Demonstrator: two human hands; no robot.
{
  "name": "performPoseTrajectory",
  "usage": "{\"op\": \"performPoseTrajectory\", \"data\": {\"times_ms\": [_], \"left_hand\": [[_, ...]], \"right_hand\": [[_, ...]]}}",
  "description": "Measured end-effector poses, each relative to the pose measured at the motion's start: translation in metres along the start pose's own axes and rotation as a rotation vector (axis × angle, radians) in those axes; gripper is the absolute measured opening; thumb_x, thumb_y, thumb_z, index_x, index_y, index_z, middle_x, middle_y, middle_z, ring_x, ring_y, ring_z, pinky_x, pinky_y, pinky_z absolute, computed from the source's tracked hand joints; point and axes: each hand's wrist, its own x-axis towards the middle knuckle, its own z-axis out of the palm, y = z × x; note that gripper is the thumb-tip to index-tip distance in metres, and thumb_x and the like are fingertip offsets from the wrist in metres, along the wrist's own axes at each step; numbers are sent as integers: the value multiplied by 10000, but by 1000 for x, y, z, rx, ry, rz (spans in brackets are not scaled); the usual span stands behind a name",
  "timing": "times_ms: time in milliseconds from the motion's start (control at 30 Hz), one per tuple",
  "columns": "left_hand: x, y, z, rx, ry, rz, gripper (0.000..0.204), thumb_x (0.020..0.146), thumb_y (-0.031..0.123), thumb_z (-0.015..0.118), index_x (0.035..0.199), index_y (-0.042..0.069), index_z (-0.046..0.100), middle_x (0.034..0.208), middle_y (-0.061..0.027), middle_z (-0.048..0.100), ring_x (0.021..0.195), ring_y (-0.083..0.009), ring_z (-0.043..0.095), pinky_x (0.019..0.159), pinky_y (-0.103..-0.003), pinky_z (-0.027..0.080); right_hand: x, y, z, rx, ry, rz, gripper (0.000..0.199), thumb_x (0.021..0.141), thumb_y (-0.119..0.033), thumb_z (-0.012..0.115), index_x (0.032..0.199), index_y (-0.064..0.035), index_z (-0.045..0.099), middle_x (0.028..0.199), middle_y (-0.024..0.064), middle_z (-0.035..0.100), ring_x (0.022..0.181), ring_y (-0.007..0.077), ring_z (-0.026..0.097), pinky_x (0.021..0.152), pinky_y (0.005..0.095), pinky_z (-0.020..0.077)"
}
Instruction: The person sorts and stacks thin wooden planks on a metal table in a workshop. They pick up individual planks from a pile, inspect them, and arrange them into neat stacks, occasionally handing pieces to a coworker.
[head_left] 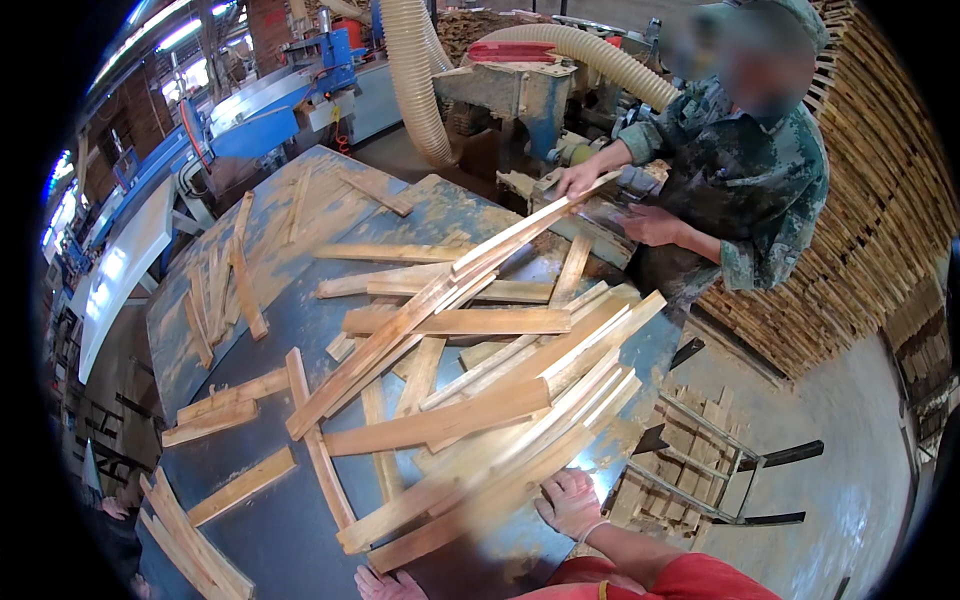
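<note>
A loose bundle of long, pale wooden strips lies slanting across the near side of the metal-topped table. The lowest strips look smeared by motion. My right hand, in a thin glove, is beside the bundle near the table's right edge, fingers stretched toward the strips; contact is unclear. At the lower edge my left hand, also gloved, is partly cut off. Its fingers are apart, close to the near end of the lowest strip. A broader brown board rests on the pile just beyond.
More strips lie crisscrossed mid-table amid sawdust. Across the table, a co-worker in camouflage holds a long strip beside a machine with ribbed hoses. At right are a metal-framed cart and stacked wood.
</note>
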Motion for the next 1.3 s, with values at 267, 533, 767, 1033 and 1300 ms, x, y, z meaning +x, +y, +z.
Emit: {"op": "performPoseTrajectory", "data": {"times_ms": [267, 533, 767, 1033, 1300], "left_hand": [[-25, -27, 35, 223, 21, 42, 368, 921, 375, 729, 1153, 93, 680, 1074, -133, 684, 1027, -329, 658, 931, -438, 515], [-13, 1, 14, 16, -47, -144, 373, 938, 354, 702, 1180, 70, 701, 1140, -159, 709, 1083, -374, 669, 954, -480, 532], [-42, -37, 80, -70, -9, -123, 379, 931, 365, 706, 1180, 80, 706, 1148, -163, 702, 1090, -377, 663, 950, -486, 533], [-44, -39, 56, -40, -3, -183, 411, 920, 369, 715, 1212, 80, 697, 1190, -171, 688, 1125, -383, 648, 972, -492, 523], [-34, -18, 37, -84, -1, -219, 446, 908, 372, 724, 1243, 80, 688, 1232, -179, 674, 1160, -388, 634, 993, -498, 513]], "right_hand": [[3, -2, 2, -9, 70, -43, 400, 904, -428, 713, 1168, -127, 714, 1193, 121, 637, 1184, 372, 578, 1026, 541, 471], [6, -1, -8, 54, -7, -20, 368, 877, -375, 751, 1127, -108, 713, 1140, 143, 641, 1115, 399, 609, 983, 541, 495], [3, 1, -5, 31, 88, -56, 367, 906, -376, 735, 1163, -114, 711, 1166, 135, 651, 1142, 384, 614, 985, 539, 499], [4, -5, -11, 51, 116, -63, 356, 922, -373, 721, 1168, -115, 712, 1161, 134, 650, 1140, 387, 617, 979, 537, 506], [1, 0, -6, -14, -207, 48, 511, 1009, -473, 614, 1371, -118, 668, 1365, 120, 648, 1332, 363, 566, 1146, 509, 444]]}}
